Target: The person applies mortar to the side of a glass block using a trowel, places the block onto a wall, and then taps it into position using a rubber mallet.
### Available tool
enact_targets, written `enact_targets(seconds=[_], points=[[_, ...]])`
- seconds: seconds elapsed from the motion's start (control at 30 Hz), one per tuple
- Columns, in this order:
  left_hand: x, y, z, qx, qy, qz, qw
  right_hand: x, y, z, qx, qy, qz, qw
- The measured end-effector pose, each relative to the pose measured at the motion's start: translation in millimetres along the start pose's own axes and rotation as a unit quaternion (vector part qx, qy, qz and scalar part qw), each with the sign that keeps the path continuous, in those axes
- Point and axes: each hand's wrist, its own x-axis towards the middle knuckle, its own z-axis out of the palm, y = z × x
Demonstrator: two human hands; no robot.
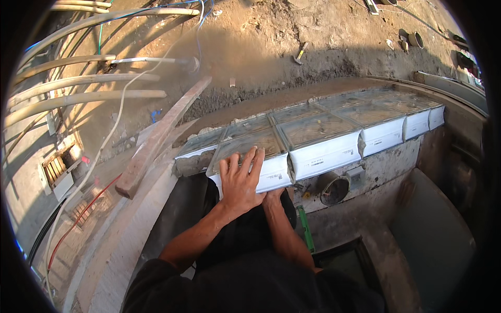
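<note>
Two rows of clear glass blocks with white sides, mortar in their joints, run along the wall top to the right. At the left end of the near row is a glass block (275, 172), its front edge facing me. My left hand (241, 182) grips this block, fingers spread over its glass face and palm against the white side. Below the same edge is my right hand (273, 196); its fingers are hidden under the block and behind my left hand. Grey mortar (194, 164) shows just left of the block.
A rough wooden plank (156, 141) slants at the left, near bamboo poles (88, 97) and loose cables. Beyond the blocks a hammer (300, 53) lies on dirt. A green spirit level (306, 229) stands below my right hand, near a round dark opening (334, 191).
</note>
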Motion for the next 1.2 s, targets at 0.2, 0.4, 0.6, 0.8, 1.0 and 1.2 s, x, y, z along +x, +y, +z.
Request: enact_targets(seconds=[0.2, 0.4, 0.6, 0.8, 1.0, 1.2], points=[[0.6, 1.3, 1.7, 0.005, 0.006, -0.003, 1.000, -2.3, -0.1, -1.2, -0.003, 0.012, 0.001, 1.000], [2.2, 2.6, 0.9, 0.005, 0.003, -0.011, 1.000, -1.5, -4.2, -1.1, 0.000, 0.014, 0.007, 1.000], [3.9, 3.5, 1.1, 0.003, 0.009, -0.013, 1.000, -2.3, -6.9, -2.8, 0.000, 0.012, 0.008, 1.000], [3.8, 3.6, 0.3, 0.003, 0.005, -0.017, 1.000, -3.5, -8.4, 1.9, -0.005, -0.001, 0.003, 1.000], [1.8, 2.9, 1.6, 0.007, -0.003, -0.017, 1.000, -1.8, -8.5, 0.8, 0.010, -0.001, 0.012, 1.000], [-1.4, 1.4, 2.4, 0.010, -0.017, -0.023, 1.000, 2.5, -7.8, -1.7, -0.019, -0.009, -0.001, 1.000]])
